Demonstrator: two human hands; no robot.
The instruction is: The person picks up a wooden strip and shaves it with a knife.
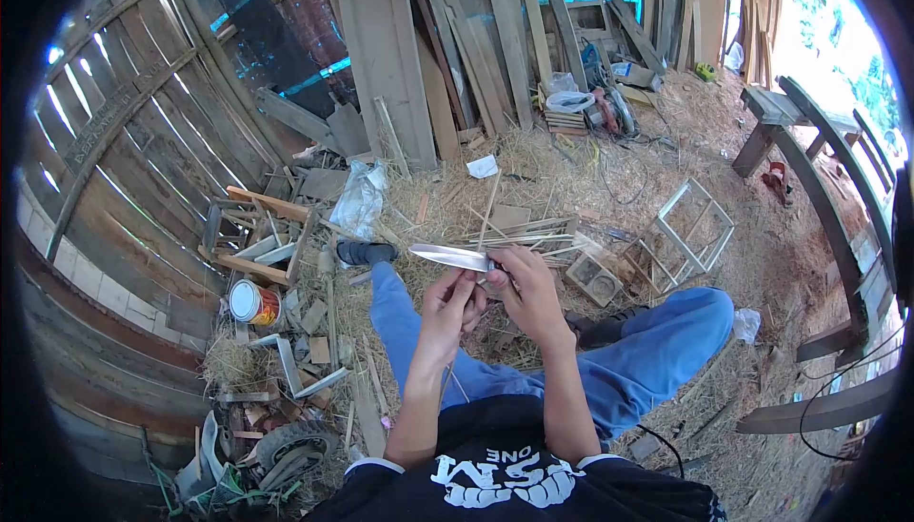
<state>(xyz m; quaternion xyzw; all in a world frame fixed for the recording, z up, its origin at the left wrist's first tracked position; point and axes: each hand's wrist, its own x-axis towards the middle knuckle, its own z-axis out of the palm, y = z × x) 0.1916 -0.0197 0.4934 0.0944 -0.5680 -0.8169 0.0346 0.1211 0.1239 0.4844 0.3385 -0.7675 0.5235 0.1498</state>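
My right hand [526, 295] is closed around the dark handle of a knife [449, 256]. Its broad, shiny blade points left, above my left hand. My left hand [449, 305] is closed in a pinch just below the blade, close to my right fingers. A thin strip [458, 386] trails from beneath it toward my lap; the part between the fingers is mostly hidden. Beyond my hands, a bundle of thin sticks [533, 236] lies on the shavings between my feet.
A wooden frame [687, 236] leans at right, near a square block with a round hollow [594, 280]. At left are a paint can [255, 303] and a wooden stool [257, 236]. Planks [381, 56] line the back wall. A curved wooden bench [824, 198] stands far right.
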